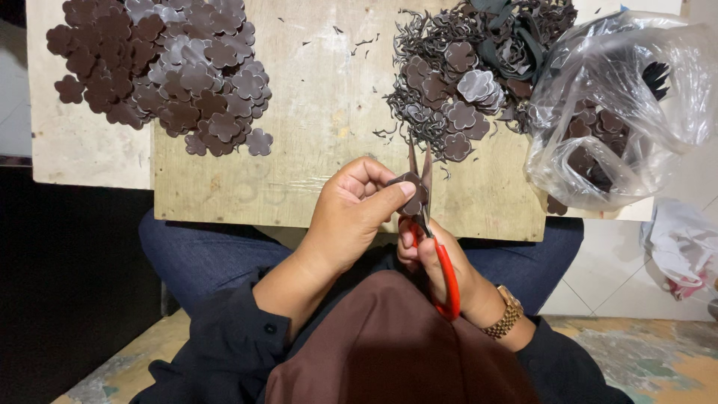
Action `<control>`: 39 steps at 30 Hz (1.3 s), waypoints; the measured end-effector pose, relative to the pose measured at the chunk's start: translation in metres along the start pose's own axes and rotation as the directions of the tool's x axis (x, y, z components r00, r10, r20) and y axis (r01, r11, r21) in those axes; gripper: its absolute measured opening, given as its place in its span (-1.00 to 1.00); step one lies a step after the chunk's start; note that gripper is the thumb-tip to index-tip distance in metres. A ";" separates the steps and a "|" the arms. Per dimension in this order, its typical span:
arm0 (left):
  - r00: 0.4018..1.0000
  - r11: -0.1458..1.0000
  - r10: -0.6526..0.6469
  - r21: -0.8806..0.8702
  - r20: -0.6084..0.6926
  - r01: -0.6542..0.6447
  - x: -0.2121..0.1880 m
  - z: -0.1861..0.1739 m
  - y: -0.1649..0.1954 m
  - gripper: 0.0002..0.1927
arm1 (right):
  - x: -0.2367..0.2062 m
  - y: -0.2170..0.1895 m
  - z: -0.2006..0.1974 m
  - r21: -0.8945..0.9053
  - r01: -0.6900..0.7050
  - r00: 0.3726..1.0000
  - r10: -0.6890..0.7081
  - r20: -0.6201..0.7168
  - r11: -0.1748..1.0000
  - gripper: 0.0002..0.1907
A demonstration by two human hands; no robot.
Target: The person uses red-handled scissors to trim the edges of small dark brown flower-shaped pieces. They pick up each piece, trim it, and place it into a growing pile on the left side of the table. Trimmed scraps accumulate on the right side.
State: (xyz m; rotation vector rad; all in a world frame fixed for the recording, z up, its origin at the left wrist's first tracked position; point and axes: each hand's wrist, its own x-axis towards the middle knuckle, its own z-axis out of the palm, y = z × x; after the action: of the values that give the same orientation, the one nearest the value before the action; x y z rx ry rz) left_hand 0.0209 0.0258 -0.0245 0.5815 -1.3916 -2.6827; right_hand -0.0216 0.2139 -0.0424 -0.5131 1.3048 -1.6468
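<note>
My left hand [355, 213] pinches a small brown flower-shaped piece [408, 182] between thumb and fingers, just above my lap. My right hand [437, 262] grips red-handled scissors [441, 258], whose open blades [419, 166] point away from me around the piece. A pile of cut brown flower shapes [164, 67] lies at the far left of the wooden board [321, 112]. Another heap of flower shapes and thin curled trimmings [449, 97] lies to the right of the board's middle.
A clear plastic bag [621, 105] with more brown pieces sits at the right edge of the board. A crumpled white bag [684, 247] lies on the tiled floor to the right. A gold wristwatch [507, 314] is on my right wrist.
</note>
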 end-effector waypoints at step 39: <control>0.998 0.990 0.061 0.128 -0.025 -0.057 -0.001 -0.014 0.018 -0.67 | 0.004 -0.018 -0.003 -0.259 -0.014 0.990 0.051 0.135 0.966 -0.31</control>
State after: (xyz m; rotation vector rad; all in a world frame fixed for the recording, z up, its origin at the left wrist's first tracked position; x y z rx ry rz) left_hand 0.0250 0.0051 -0.0171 0.5765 -1.5553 -2.5441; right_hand -0.0334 0.2119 -0.0276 -0.7462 1.4215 -1.3940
